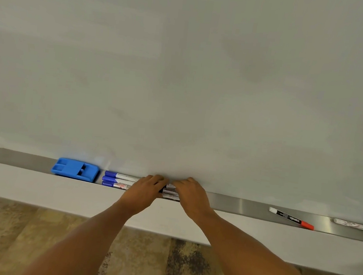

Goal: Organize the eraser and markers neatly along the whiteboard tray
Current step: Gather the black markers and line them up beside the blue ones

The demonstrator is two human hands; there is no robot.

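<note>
A blue eraser (75, 169) lies in the metal whiteboard tray (236, 203) at the left. Right of it, three blue-capped markers (118, 181) lie side by side lengthwise. My left hand (145, 191) rests on their right ends. My right hand (192, 195) covers a second group of black markers (170, 193), of which only the silver barrels show between my hands. Both hands press on the markers with fingers curled. Farther right a red-capped marker (291, 218) lies slanted in the tray, and a black-capped marker (355, 225) lies beyond it.
The whiteboard (183, 69) fills the upper view, wiped blank. Below the tray runs a white wall strip (34, 190), and under it a brown patterned floor (18, 231). The tray stretch left of the eraser holds nothing.
</note>
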